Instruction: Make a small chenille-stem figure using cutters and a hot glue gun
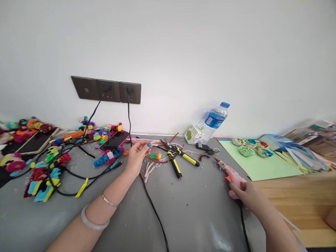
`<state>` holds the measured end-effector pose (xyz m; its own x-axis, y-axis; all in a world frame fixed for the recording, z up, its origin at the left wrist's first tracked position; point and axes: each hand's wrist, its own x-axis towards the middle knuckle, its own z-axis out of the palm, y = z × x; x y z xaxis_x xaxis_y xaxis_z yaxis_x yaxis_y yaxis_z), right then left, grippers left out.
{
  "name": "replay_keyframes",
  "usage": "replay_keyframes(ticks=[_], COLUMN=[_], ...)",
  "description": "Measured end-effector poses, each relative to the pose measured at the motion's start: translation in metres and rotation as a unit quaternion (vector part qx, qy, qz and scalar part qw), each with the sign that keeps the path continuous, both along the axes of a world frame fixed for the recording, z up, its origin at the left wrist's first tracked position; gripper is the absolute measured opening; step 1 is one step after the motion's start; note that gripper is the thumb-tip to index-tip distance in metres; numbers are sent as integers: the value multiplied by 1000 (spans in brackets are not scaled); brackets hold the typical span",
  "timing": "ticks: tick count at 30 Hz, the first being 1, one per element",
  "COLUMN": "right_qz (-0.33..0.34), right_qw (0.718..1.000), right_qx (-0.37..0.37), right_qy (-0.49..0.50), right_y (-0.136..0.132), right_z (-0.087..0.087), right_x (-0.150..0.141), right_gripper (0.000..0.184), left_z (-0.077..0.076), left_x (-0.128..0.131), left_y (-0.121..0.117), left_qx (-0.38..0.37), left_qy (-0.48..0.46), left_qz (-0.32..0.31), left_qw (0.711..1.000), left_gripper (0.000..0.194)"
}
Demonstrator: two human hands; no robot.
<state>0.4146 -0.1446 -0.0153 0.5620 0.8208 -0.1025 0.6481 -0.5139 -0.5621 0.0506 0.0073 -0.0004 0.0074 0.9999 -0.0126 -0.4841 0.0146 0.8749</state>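
My right hand (244, 194) is wrapped round a pink hot glue gun (231, 173), its nozzle pointing up and left over the grey table. A black cord trails from the glue gun's handle toward the near edge. Farther left, my left hand (137, 154) is closed in a pinch; what sits between thumb and finger is too small to make out. Just right of those fingertips lie yellow-and-black pliers (177, 160) with their handles spread. Cut pieces of pink pipe cleaner (148, 169) and a small green-and-orange piece (155, 156) rest below the left fingertips.
Colourful pipe-cleaner figures (44, 182), a phone (114, 140) and black cables (67, 190) crowd the left. Behind the pliers stand a small carton (193, 134) and a tilted water bottle (215, 120), near keys (207, 148). Green paper (261, 167) bears fabric-like flowers.
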Motion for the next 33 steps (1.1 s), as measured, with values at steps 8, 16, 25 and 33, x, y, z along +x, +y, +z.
replay_keyframes(ticks=[8, 16, 25, 33], right_qz=[-116, 38, 178, 266], right_qw=[960, 932, 878, 830], right_qx=[134, 273, 245, 191], right_qy=[215, 237, 371, 451], right_y=[-5, 52, 108, 96], right_z=[43, 71, 51, 31], right_x=[-40, -92, -143, -152], right_gripper=[37, 19, 32, 40], left_z=[-5, -8, -14, -12], left_x=[-2, -1, -6, -9], left_y=[6, 7, 14, 15], left_qx=[-6, -8, 24, 39], left_qy=[9, 43, 55, 100], left_qz=[-19, -10, 10, 49], left_qw=[1000, 999, 998, 993], left_gripper=[33, 27, 22, 20])
